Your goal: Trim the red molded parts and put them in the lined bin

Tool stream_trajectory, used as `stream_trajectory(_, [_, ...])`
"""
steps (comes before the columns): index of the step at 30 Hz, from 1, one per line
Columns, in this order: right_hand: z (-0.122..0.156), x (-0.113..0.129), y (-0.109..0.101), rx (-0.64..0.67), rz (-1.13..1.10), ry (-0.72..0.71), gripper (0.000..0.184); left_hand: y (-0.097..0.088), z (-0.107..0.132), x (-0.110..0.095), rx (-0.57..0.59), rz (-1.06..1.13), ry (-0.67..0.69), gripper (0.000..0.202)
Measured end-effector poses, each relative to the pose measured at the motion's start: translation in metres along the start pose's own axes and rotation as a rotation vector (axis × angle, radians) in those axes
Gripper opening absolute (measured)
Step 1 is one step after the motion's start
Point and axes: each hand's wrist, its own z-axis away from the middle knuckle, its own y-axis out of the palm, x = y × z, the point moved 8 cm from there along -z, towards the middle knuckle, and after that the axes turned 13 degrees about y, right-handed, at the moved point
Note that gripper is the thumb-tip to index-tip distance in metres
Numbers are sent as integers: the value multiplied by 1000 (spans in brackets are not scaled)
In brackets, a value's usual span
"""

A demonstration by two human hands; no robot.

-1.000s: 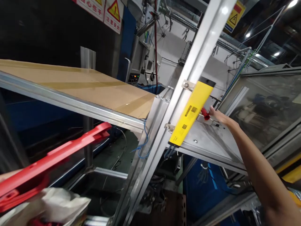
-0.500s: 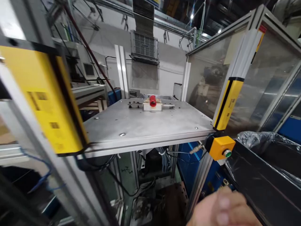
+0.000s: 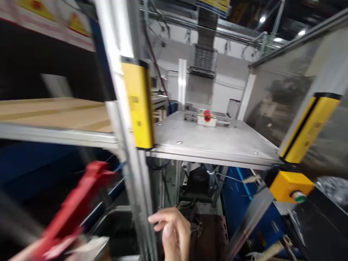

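A long red part [image 3: 73, 206], smeared by motion, slants up across the lower left with a block-like upper end. My left hand [image 3: 25, 252] is at its lower end and grips it; most of that hand is cut off by the frame edge. A pale, blurred piece [image 3: 94, 248] shows beside the grip, its kind unclear. My right hand [image 3: 175, 232] is in front of the aluminium post, fingers curved leftward and apart from the thumb, holding nothing. On the metal table [image 3: 185, 136], a red cylindrical part [image 3: 207, 115] lies in a white fixture block [image 3: 206, 121].
Yellow sensor bars [image 3: 138, 105] flank the table on aluminium posts. A yellow box with a green button [image 3: 292, 186] is at the right front corner. To the left is a brown-topped shelf [image 3: 54, 112]; a black bin [image 3: 323, 221] with plastic film stands right.
The view has swung left, bringing in the shelf. My left hand has come into view with the red part. My right hand now appears farther left in the picture.
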Motion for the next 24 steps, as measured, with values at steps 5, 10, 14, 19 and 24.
stream_trajectory(5, [15,-72,82,365,-216,398,65,-120,86,-51,-325,-513,87,54])
stream_trajectory(10, [65,-112,127,552,-329,680,67,-126,170,-71,-381,-922,164,55])
stream_trajectory(14, [121,-117,151,684,-296,800,63,-129,235,-75,-504,-760,41,64])
stream_trajectory(19, [197,-110,181,947,-188,854,55,-127,305,-90,-593,-269,-81,73])
stream_trajectory(24, [261,-103,210,1188,-130,894,55,-120,356,-110,-704,-42,-87,65])
